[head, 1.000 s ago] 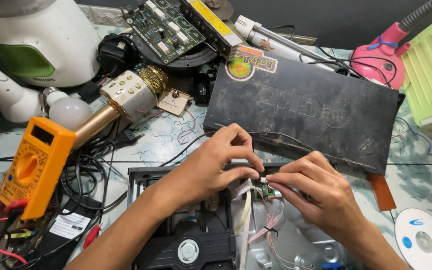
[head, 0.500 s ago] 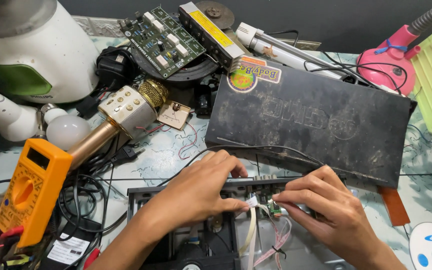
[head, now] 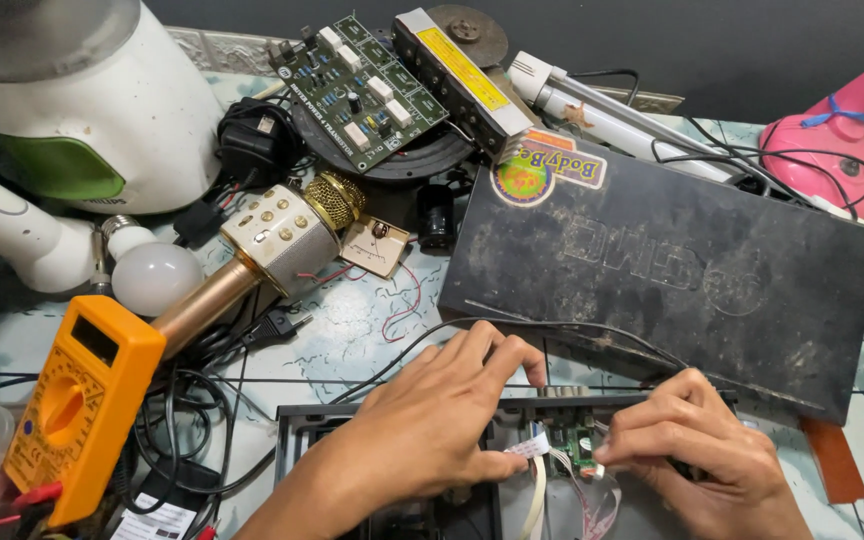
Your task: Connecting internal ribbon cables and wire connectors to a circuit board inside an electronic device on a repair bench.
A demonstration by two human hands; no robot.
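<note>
My left hand (head: 432, 420) rests on the rim of an opened black device chassis (head: 297, 425) at the bottom of the view, its thumb and forefinger pinching a white flat ribbon cable (head: 530, 450). My right hand (head: 697, 450) grips a small green circuit board (head: 580, 445) with thin wires hanging from it, just right of the cable end. Both hands nearly touch over the chassis. A black wire (head: 552, 325) runs above the fingers.
A dusty black metal cover (head: 672, 270) lies behind the hands. An orange multimeter (head: 77, 400), a gold karaoke microphone (head: 272, 245), a light bulb (head: 157, 277), a white appliance (head: 82, 110), a green circuit board (head: 362, 90) and a pink tool (head: 832, 130) crowd the table.
The view has tilted down and both hands now sit lower in the frame. They stay together on the cable and small board, fingers shifting slightly.
</note>
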